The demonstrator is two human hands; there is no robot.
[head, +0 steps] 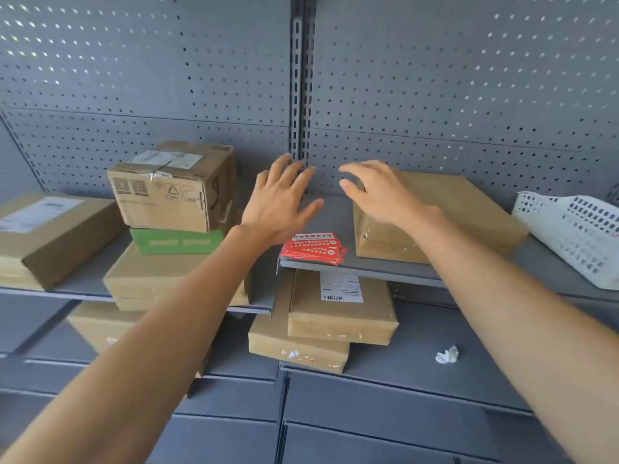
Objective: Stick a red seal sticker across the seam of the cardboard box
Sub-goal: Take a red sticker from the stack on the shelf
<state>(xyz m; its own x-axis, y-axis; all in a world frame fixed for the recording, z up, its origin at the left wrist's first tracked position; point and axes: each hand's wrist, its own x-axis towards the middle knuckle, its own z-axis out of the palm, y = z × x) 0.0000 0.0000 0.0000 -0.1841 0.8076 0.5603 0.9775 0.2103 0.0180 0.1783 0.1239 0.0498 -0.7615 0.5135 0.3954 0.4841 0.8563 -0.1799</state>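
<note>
A small stack of red seal stickers (pixel 314 247) lies at the front edge of the grey shelf (pixel 338 216). Right of it sits a flat cardboard box (pixel 462 209) on that shelf. My left hand (pixel 279 199) hovers above and behind the stickers, fingers spread, holding nothing. Over the near left corner of the flat box, my right hand (pixel 378 190) is held with curved, parted fingers, also empty. Whether it touches the box I cannot tell.
A taped cube box (pixel 174 185) stands on a green package (pixel 177 241) and flat boxes (pixel 160 279) at left. Another box (pixel 50 229) sits far left. A white perforated basket (pixel 576 232) lies at right. Below are stacked boxes (pixel 338 313) and crumpled paper (pixel 447 354).
</note>
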